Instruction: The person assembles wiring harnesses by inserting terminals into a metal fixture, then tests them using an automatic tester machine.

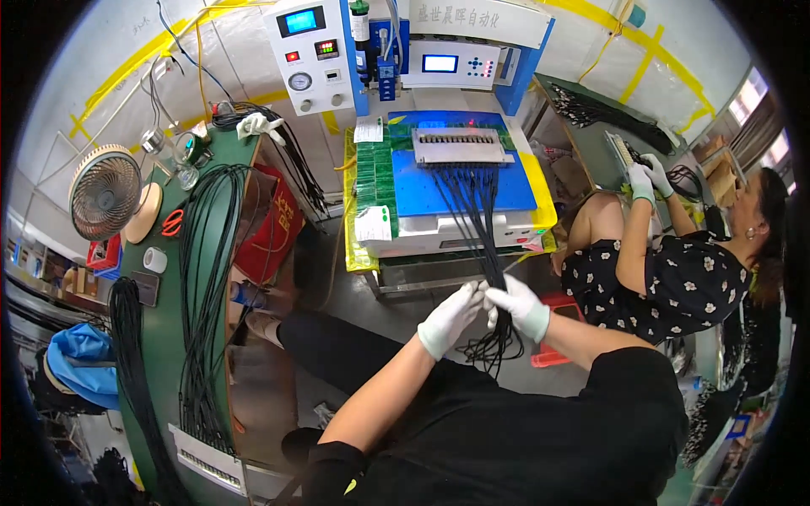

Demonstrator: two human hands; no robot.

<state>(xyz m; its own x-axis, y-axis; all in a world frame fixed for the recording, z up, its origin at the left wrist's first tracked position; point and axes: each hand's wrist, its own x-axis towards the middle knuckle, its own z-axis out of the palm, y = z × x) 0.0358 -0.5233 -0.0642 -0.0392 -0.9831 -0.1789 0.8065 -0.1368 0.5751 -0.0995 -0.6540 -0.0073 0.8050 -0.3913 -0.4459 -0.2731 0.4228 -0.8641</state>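
A bundle of thin black cables [487, 228] runs from a pale metal fixture [458, 146] on the machine's blue plate [422, 192] down toward me. White gloves cover both my hands. Closed around the lower part of the bundle is my right hand [521, 309]; loose cable loops hang below it. My left hand [450, 319] is beside it, its curled fingertips close to the right hand's fingers. Whatever those left fingertips hold, if anything, is too small to make out. The fixture lies flat, with a row of small parts along it.
The bench machine [447, 63] has screens and a dispensing head. On the left green table [169, 295] are cable bundles [207, 278], another fixture [207, 460], a fan [105, 192], red scissors [172, 223] and a tape roll [154, 260]. A gloved co-worker [658, 261] handles a similar fixture at right.
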